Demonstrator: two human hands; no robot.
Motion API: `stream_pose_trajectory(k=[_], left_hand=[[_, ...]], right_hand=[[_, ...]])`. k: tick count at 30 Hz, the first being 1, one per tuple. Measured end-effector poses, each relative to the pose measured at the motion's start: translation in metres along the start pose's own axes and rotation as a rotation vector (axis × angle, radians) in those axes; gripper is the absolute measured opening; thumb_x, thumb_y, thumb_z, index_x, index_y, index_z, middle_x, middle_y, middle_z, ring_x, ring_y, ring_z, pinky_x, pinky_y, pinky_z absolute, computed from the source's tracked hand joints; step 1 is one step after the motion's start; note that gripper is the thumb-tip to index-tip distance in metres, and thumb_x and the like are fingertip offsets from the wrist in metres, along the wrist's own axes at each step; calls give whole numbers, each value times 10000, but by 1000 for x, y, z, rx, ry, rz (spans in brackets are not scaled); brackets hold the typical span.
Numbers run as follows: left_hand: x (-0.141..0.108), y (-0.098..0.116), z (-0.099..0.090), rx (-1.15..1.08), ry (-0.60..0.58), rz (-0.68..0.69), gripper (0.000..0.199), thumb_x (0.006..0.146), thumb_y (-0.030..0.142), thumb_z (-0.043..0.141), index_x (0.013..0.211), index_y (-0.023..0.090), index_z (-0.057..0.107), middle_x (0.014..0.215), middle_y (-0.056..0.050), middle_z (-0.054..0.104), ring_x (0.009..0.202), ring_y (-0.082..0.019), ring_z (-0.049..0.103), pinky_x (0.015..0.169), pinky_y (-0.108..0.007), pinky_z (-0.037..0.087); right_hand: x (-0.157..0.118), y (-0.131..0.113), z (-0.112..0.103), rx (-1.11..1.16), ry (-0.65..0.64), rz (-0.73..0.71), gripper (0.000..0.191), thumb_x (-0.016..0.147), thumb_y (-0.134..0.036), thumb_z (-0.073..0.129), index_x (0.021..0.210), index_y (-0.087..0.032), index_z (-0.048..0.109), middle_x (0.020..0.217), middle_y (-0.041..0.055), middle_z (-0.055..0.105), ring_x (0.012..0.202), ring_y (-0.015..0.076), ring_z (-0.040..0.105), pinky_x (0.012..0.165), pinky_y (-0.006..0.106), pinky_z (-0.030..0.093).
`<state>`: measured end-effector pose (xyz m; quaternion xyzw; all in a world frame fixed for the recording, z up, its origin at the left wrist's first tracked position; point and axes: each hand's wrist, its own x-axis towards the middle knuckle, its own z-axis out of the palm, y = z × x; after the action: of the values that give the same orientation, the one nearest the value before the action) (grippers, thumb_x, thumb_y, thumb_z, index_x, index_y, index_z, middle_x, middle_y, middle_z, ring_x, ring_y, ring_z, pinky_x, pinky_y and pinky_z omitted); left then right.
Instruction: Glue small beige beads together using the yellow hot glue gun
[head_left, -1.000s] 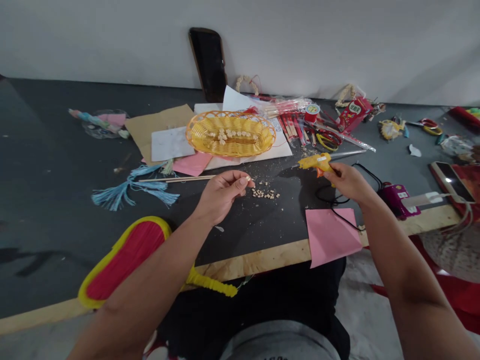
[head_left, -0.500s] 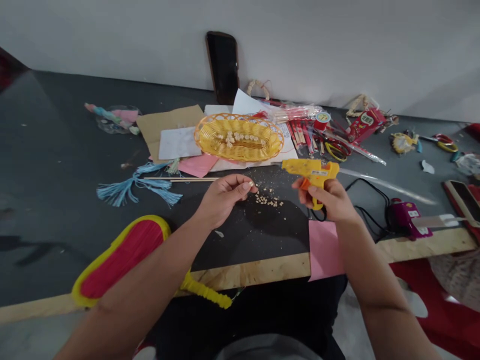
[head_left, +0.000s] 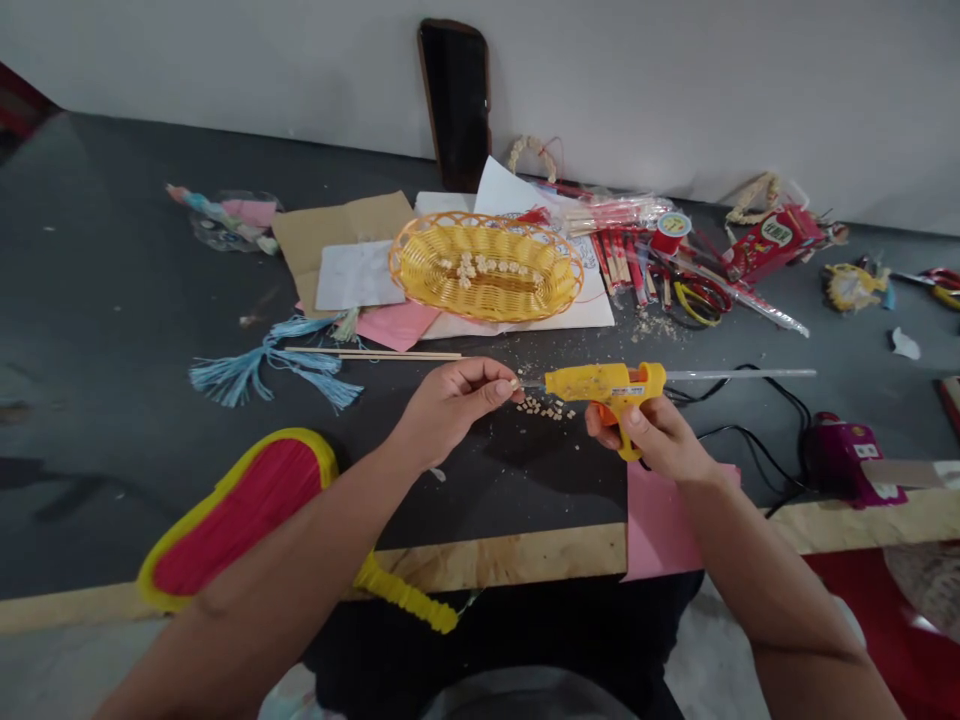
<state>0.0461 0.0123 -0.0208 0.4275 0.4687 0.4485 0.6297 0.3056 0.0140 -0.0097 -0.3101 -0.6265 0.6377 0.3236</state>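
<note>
My right hand [head_left: 651, 432] grips a yellow glue gun [head_left: 600, 382] by its handle, fingers at the orange trigger. A clear glue stick [head_left: 742, 374] sticks out of the gun's back end. Between thumb and fingertips, my left hand [head_left: 457, 405] pinches a small pale piece [head_left: 515, 384], too small to make out fully. The gun's nozzle points at this piece and is very close to it; whether they touch, I cannot tell. Just below the nozzle, several small wooden bits [head_left: 551, 408] lie scattered on the dark table [head_left: 495, 490].
Behind my hands stands a yellow woven basket [head_left: 420, 270] holding small pale pieces. A phone [head_left: 455, 105] leans on the wall. Blue tassels [head_left: 274, 370], thin sticks [head_left: 405, 355] and a red-and-yellow paddle-shaped item [head_left: 247, 510] lie left. Scissors [head_left: 697, 302] and a purple box [head_left: 847, 455] are right.
My right hand has lowered the glue gun and brought its nozzle left, up to the piece in my left hand. The gun now lies level. The head view has shifted slightly.
</note>
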Motion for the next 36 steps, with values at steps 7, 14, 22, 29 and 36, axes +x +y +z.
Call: stream_pose_trajectory(k=[7,14,22,29,36], left_hand=[[-1,0,2,0,5,-3,308,693,462,824,780,181,729,724,-31,717,693,-149,639,700,-268,472],[-1,1,2,11,-2,9,309,693,466,819,782,184,732,730,-34,722,717,-163,662,712,-274,486],[-1,1,2,24,-16,12,303,704,473,812,776,188,737,719,-31,722,714,-156,659,716,-268,483],[-1,0,2,11,-16,3,307,697,468,819,786,186,735,719,-31,721,722,-164,668,717,-273,487],[-1,1,1,19,-24,-2,317,706,468,813,800,177,733,736,-25,731,732,-151,667,740,-263,484]], right_hand=[[-1,2,0,-3,-19,-5,375,979,-549,453,935,-197,575,832,39,583,575,96,431,495,246,342],[0,0,0,-49,-27,-1,396,975,-569,441,892,-201,565,795,27,551,568,101,421,488,249,345],[1,0,0,-60,-38,-4,381,990,-537,429,876,-198,560,767,16,509,585,106,418,501,255,338],[-2,4,-1,-25,-32,19,351,991,-522,442,884,-203,542,762,10,495,594,107,407,512,259,319],[0,2,0,-10,-37,-10,342,997,-508,447,874,-197,518,734,-4,461,583,97,375,504,252,290]])
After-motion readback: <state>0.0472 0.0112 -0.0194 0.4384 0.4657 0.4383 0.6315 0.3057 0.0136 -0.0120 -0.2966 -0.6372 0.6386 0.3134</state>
